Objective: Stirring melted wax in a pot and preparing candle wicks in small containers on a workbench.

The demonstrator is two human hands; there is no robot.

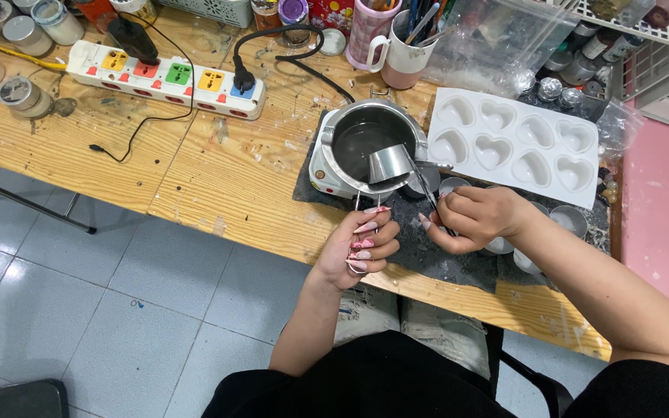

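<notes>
Wood tabletop (218, 166): power strip (166, 80), dark mat (427, 251), heart mould (516, 143), mugs (404, 46), small jars (21, 94).

left hand (361, 244), right hand (474, 217), small metal cup (390, 164), melting pot (365, 139)

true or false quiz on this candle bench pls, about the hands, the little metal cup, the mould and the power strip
1. The small metal cup is tipped over the round metal pot. True.
2. The left hand lies flat on the wooden table. False: it is closed around thin metal tongs that reach up to the cup.
3. The white heart mould lies to the right of the pot. True.
4. The right hand grips the pink mug. False: it holds a thin metal tool near the cup; the mug stands at the back of the table.
5. The power strip has nothing plugged in. False: two black plugs sit in it.
</notes>
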